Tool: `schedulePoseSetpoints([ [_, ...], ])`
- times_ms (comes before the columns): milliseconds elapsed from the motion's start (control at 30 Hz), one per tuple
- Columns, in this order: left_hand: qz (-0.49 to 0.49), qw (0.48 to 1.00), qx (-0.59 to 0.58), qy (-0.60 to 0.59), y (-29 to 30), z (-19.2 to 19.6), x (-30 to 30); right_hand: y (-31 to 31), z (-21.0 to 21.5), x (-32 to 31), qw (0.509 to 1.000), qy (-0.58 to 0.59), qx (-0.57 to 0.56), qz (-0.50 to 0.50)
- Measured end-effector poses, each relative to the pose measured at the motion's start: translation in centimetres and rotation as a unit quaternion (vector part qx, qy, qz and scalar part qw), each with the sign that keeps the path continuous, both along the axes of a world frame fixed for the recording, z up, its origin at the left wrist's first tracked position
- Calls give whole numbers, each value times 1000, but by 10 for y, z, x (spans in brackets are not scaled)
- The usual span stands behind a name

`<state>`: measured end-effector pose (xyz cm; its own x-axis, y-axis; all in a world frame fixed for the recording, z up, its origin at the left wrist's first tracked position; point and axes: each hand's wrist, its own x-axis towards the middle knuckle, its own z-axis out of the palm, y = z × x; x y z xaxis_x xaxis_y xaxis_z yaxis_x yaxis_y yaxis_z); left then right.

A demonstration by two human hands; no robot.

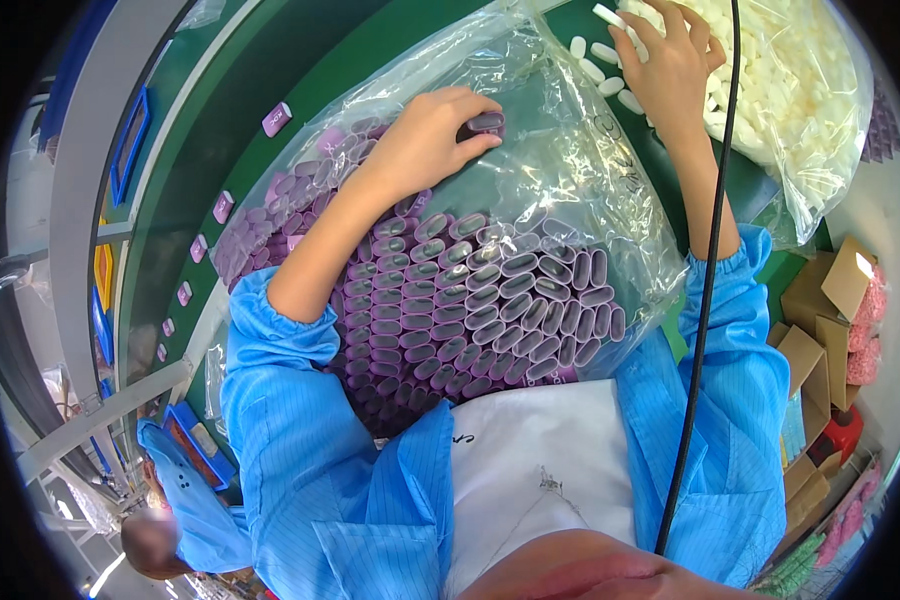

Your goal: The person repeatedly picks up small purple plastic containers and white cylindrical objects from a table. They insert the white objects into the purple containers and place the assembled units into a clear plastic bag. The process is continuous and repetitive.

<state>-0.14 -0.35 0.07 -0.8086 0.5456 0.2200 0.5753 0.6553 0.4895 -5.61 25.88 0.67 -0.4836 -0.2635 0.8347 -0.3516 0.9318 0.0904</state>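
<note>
- L hand (425, 140) reaches into a clear plastic bag (560, 170), fingers (470, 145) pinched round one purple sleeve (486, 123) at top of the heap.
- That sleeve: short oval tube, purple outside, hollow, dark inside; lies on its side w/ long face up, just under the fingertips.
- Rest of purple sleeves (490, 300) packed in the bag, most standing on end so open oval mouths show; rims look pale/grey, walls purple. Rows fairly tidy in the middle, looser toward the left edge.
- Bag is crinkly, glossy, open at top; sits on the green bench (300, 90), right in front of the person's chest.
- R hand (670, 70) up at the far right, fingers spread & curled over small white pieces (600, 60); cannot tell if it actually grips one.
- White pieces: short rounded capsule-like bits, a few loose on the bench, many more in a second clear bag (810, 110) just right of the hand.
- Single purple sleeves (276, 118) spaced out along the green strip at left.
- Blue sleeves (300, 400) on both forearms; black cable (705, 300) hangs down across the R arm.
- Cardboard boxes (820, 320) at right, pink stuff beside them.
- Another person in blue (185, 510) low left.
</note>
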Motion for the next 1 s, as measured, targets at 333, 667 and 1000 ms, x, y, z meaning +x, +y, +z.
schedulePoseSetpoints([
  [333, 46, 997, 56, -15, 0, -1, 1, -16, -27, 3, 967, -178, 50, 177],
  [667, 104, 987, 44, -114, -1, 2, -4, -34, -27, 6, 913, -273, -108, 283],
  [1000, 119, 981, 62, -141, -6, -1, -6, -38, -31, -14, 891, -232, 111, 373],
])
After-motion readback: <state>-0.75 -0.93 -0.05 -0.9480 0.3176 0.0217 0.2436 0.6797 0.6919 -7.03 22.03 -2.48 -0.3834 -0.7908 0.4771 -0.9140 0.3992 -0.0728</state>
